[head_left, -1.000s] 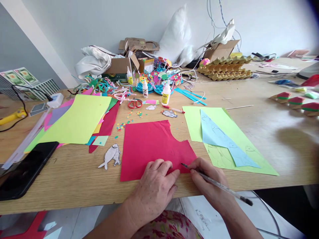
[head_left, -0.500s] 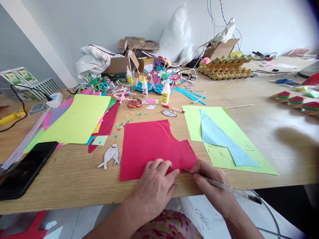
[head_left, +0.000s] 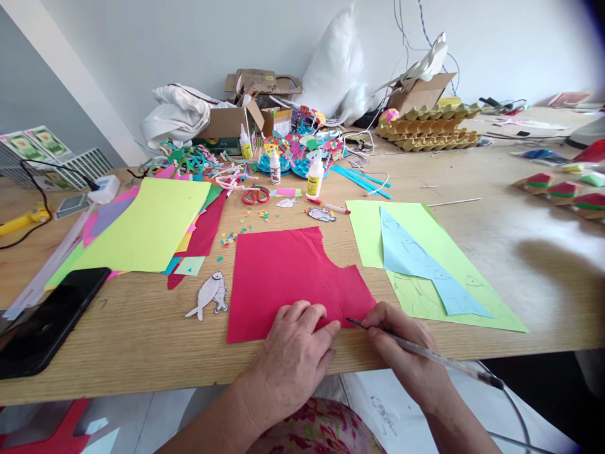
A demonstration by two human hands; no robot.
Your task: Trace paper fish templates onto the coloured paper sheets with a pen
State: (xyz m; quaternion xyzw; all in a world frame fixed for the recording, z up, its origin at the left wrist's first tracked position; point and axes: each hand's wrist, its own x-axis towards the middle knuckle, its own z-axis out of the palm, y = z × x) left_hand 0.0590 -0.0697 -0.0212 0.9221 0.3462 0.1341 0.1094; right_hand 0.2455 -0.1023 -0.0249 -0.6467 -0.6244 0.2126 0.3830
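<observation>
A red sheet of paper (head_left: 278,271) with a curved cut-out on its right side lies before me, with faint dark pen lines near its right part. My left hand (head_left: 297,347) rests on its lower edge, fingers bent and pressing it to the table. In my right hand (head_left: 406,347) is a pen (head_left: 435,359) with a clear barrel, its tip touching the paper or just above it, right of my left fingertips. Left of the sheet lie grey paper fish cut-outs (head_left: 212,294). To its right, a light blue paper piece (head_left: 416,252) with drawn fish overlaps a lime green sheet (head_left: 362,230).
A stack of coloured paper (head_left: 146,221) and a black phone (head_left: 51,321) lie at the left. Behind the red sheet are scissors (head_left: 256,196), glue bottles (head_left: 314,178), another pen (head_left: 331,207) and paper scraps (head_left: 229,239). Egg trays (head_left: 430,129) stand farther back.
The pen tip has shifted slightly up on the red sheet, and its back end has swung a little to the right. My left hand stays in place.
</observation>
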